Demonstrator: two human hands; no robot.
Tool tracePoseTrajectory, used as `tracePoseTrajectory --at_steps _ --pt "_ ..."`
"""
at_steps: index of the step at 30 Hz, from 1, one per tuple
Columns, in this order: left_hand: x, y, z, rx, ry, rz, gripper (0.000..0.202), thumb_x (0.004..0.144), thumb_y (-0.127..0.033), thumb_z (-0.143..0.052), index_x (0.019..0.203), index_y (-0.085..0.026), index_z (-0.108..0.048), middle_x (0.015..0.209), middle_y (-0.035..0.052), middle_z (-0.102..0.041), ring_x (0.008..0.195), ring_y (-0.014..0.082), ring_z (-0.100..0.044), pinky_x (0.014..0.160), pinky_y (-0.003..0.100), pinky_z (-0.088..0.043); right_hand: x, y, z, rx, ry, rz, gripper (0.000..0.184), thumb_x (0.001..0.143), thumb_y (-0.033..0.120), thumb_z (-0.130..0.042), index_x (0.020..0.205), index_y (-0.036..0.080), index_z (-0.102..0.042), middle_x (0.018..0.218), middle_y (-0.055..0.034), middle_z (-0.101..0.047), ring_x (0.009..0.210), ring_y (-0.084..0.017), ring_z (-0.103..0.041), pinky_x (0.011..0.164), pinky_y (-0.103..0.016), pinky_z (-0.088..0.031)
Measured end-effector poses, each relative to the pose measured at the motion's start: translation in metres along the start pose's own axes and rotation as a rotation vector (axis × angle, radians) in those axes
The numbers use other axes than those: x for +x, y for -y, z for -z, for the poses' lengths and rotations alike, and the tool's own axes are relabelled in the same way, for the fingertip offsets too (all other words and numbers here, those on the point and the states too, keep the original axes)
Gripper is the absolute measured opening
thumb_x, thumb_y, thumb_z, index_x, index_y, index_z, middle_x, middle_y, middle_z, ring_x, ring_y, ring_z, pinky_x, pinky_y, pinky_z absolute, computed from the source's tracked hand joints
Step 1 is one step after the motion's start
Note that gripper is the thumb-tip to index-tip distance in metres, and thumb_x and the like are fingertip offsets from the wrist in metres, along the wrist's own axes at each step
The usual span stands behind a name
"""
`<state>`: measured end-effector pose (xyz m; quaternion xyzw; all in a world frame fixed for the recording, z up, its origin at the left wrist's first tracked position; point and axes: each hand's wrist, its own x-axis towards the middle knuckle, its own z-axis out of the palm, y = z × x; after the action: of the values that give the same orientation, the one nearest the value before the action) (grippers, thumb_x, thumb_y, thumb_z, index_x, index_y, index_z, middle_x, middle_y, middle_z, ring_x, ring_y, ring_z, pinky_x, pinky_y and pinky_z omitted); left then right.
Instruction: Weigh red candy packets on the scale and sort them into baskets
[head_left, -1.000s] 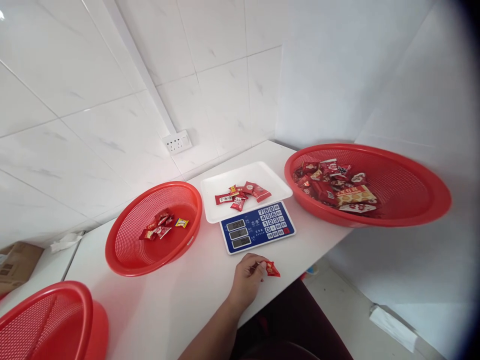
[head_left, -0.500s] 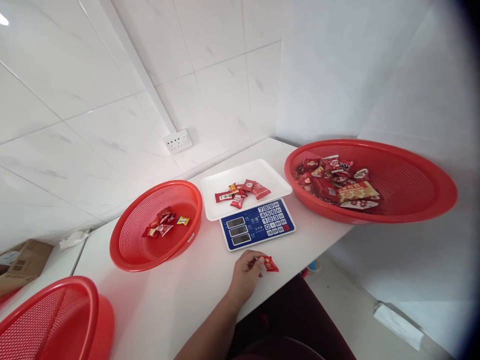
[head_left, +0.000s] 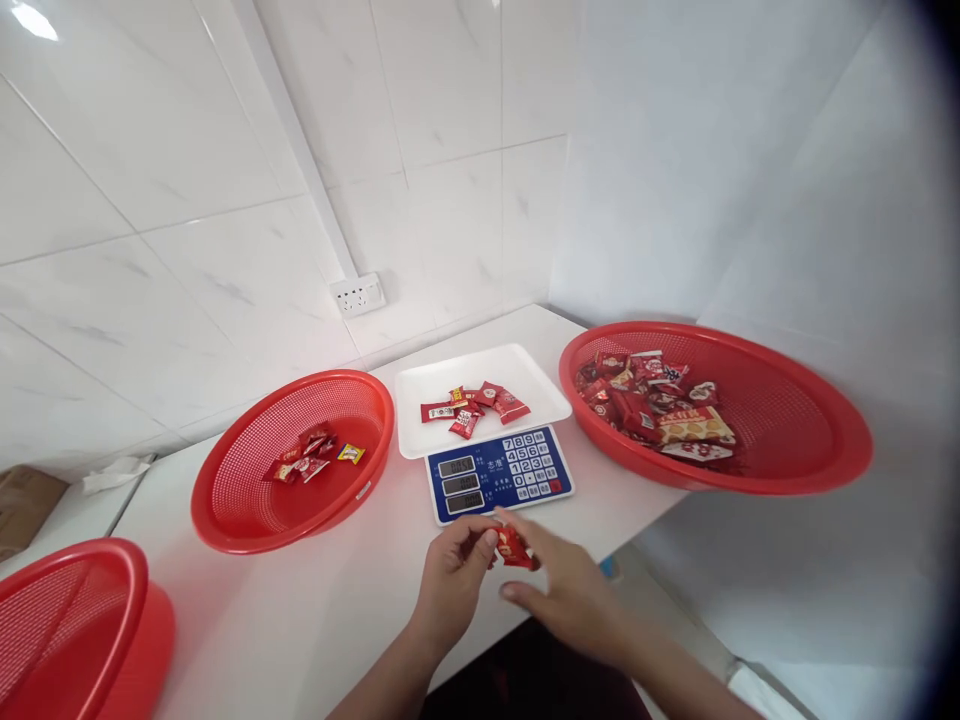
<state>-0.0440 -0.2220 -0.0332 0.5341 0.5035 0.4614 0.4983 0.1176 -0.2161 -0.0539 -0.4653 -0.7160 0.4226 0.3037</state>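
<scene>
My left hand [head_left: 452, 580] pinches a small red snack packet [head_left: 514, 548] just in front of the scale's keypad. Beside the packet, my right hand [head_left: 568, 590] has its thumb and fingers apart around the packet's right end; whether it touches is unclear. Behind both hands stands a blue and white digital scale [head_left: 495, 472] with lit number displays. Its white tray [head_left: 420, 375] bears several red wrapped snacks [head_left: 466, 424], one partly yellow.
Right of the scale, a wide red basket [head_left: 795, 400] holds many wrapped snacks [head_left: 637, 412]. Left of it, another red basket [head_left: 247, 440] contains several red packets and a yellow packet [head_left: 350, 454]. A third red basket [head_left: 139, 610] stands nearer, at lower left. The tiled wall carries a socket [head_left: 358, 295].
My right hand has come in from the lower right beside the packet. The left hand still holds the packet, slightly further left in view. The camera view has shifted a little.
</scene>
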Motion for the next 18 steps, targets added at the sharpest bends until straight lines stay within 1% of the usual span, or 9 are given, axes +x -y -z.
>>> tracePoseTrajectory --at_steps 2,4,5,7,9,11,13,15,18 --pt "-0.001 0.005 0.003 0.09 0.023 -0.053 0.019 0.085 -0.032 -0.049 0.085 -0.018 -0.062 0.073 0.0021 -0.062 0.062 0.0129 -0.055 0.059 0.025 -0.047 0.01 0.003 -0.014 0.061 0.079 0.029 0.05 0.086 0.039 -0.046 0.133 0.025 -0.036 0.103 -0.0061 -0.064 0.082 -0.019 -0.062 0.075 -0.033 -0.049" --pt "0.001 0.012 0.014 0.289 -0.032 -0.186 0.019 0.086 -0.029 -0.047 0.092 -0.019 -0.062 0.082 0.0048 -0.064 0.069 0.0155 -0.059 0.064 0.028 -0.05 0.018 0.0 -0.024 0.078 0.125 0.032 0.044 0.091 0.035 -0.033 0.134 0.022 -0.035 0.087 -0.0041 -0.067 0.069 -0.016 -0.062 0.068 -0.03 -0.049" --pt "0.003 0.015 0.023 0.434 -0.096 -0.293 0.019 0.086 -0.027 -0.047 0.096 -0.02 -0.061 0.089 0.0068 -0.064 0.078 0.0178 -0.06 0.07 0.031 -0.051 0.021 -0.005 -0.026 0.046 0.136 0.043 0.043 0.091 0.034 -0.033 0.132 0.022 -0.038 0.084 -0.0037 -0.067 0.069 -0.017 -0.062 0.068 -0.03 -0.048" --pt "0.012 0.019 0.046 0.766 -0.264 -0.528 0.024 0.084 -0.025 -0.051 0.106 -0.02 -0.058 0.107 0.0108 -0.061 0.101 0.0236 -0.056 0.087 0.04 -0.046 0.025 -0.015 -0.026 -0.05 0.142 0.079 0.039 0.088 0.033 -0.039 0.125 0.022 -0.047 0.092 -0.0058 -0.068 0.082 -0.02 -0.062 0.075 -0.033 -0.046" --pt "0.023 0.019 0.071 1.061 -0.381 -0.657 0.032 0.084 -0.025 -0.052 0.116 -0.02 -0.053 0.121 0.0133 -0.054 0.117 0.028 -0.045 0.098 0.048 -0.035 0.026 -0.025 -0.022 -0.07 0.121 0.078 0.035 0.087 0.033 -0.041 0.118 0.022 -0.054 0.103 -0.007 -0.066 0.093 -0.022 -0.06 0.081 -0.034 -0.044" --pt "0.032 0.017 0.094 1.289 -0.436 -0.646 0.039 0.085 -0.028 -0.05 0.123 -0.019 -0.048 0.132 0.0148 -0.046 0.126 0.0301 -0.035 0.102 0.051 -0.029 0.026 -0.031 -0.018 -0.001 0.086 0.038 0.034 0.088 0.033 -0.041 0.116 0.022 -0.054 0.101 -0.0056 -0.066 0.091 -0.021 -0.06 0.08 -0.032 -0.045" --pt "0.038 0.013 0.11 1.454 -0.468 -0.562 0.044 0.087 -0.032 -0.046 0.128 -0.018 -0.043 0.137 0.0163 -0.039 0.128 0.0313 -0.032 0.102 0.051 -0.027 0.026 -0.034 -0.016 0.072 0.063 -0.003 0.035 0.088 0.033 -0.04 0.119 0.022 -0.052 0.093 -0.0033 -0.067 0.084 -0.019 -0.062 0.076 -0.03 -0.046" --pt "0.038 0.008 0.121 1.551 -0.481 -0.471 0.046 0.088 -0.036 -0.043 0.13 -0.016 -0.041 0.136 0.0173 -0.041 0.124 0.0324 -0.038 0.1 0.051 -0.03 0.026 -0.035 -0.017 0.094 0.05 -0.008 0.034 0.087 0.033 -0.042 0.117 0.021 -0.053 0.093 -0.0031 -0.067 0.084 -0.018 -0.061 0.077 -0.03 -0.046" --pt "0.03 0.002 0.136 1.57 -0.493 -0.367 0.05 0.088 -0.042 -0.039 0.13 -0.015 -0.041 0.126 0.0162 -0.052 0.111 0.0317 -0.05 0.09 0.046 -0.04 0.026 -0.035 -0.019 0.07 0.037 0.031 0.031 0.086 0.033 -0.044 0.111 0.021 -0.057 0.106 -0.0047 -0.065 0.097 -0.02 -0.059 0.085 -0.032 -0.044"
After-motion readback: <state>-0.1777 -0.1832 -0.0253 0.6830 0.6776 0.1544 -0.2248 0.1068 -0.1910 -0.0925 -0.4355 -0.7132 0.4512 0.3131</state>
